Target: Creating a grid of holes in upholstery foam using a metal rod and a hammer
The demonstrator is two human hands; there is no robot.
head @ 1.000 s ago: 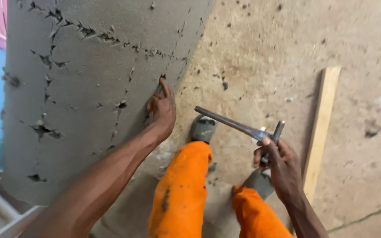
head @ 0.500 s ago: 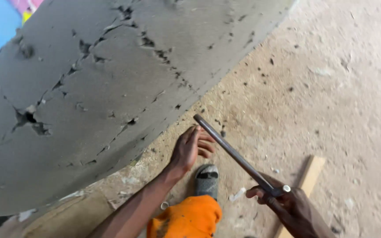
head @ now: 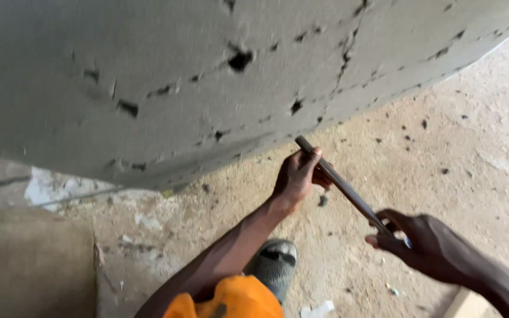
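Observation:
A thin dark metal rod slants from upper left to lower right below a large grey plastered column marked with cracks and holes. My left hand is closed around the rod near its upper end, close to the column's lower edge. My right hand grips the rod's lower end. My orange trouser leg and a grey shoe show at the bottom.
A dusty concrete floor with small dark specks spreads to the right. A pale wooden plank end lies at the bottom right. A concrete ledge sits at the lower left, with white patches beside it.
The view has swung so the column fills the top. My left hand left the column surface and took hold of the rod's upper end. My right hand stayed on the lower end.

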